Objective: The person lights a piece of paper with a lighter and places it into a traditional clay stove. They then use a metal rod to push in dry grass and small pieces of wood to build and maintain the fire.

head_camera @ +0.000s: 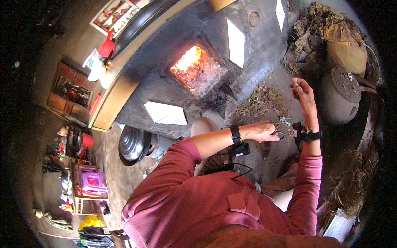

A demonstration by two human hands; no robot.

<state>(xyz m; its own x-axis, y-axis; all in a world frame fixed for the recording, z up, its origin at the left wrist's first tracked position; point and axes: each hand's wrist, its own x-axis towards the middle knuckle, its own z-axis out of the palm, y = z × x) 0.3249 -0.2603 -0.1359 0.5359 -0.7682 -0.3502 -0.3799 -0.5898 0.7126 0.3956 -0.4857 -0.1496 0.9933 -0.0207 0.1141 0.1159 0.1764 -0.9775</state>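
My left hand (262, 130) is closed around a dark curved loop (279, 135), perhaps the handle of a tool; the rest of it is hidden. My right hand (302, 88) is raised over the floor near the clay-coloured jar, fingers loosely bent and apart, with nothing visible in it. Ahead of me, a fire (192, 63) burns in the square mouth of a masonry stove (161, 82). Dry plant scraps (263, 99) litter the floor before the stove. A small green wrapper (285, 120) lies between my hands.
A lidded round jar (339, 97) and a sack topped with dry stalks (345, 49) stand to the right. Straw (350, 183) lies behind my right arm. A large metal lid or pan (134, 145) leans at left, with a purple plastic stool (94, 182) farther off.
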